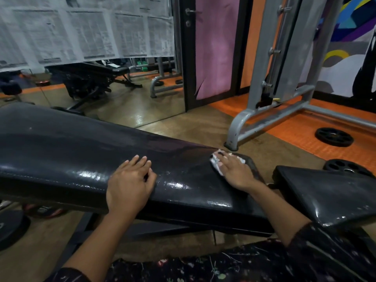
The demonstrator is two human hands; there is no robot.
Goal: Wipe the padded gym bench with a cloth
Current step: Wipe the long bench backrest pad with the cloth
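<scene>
Bench look: black glossy padded bench point(61, 151), streaked with glare, in front of the person.
Cloth: white cloth point(216, 162), mostly hidden under the right hand point(234, 169), fingers flat pressing it.
Left hand point(130, 184): relaxed, resting on the pad.
Long axis: left to right, tapering rightward.
Cut off: bench's left end.

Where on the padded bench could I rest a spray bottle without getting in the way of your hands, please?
The long pad is bare to the left of the left hand, up to the frame edge. The separate seat pad on the right also looks free. It is crowded between the left hand and the right hand, which presses the cloth at the pad's far right end.
</scene>
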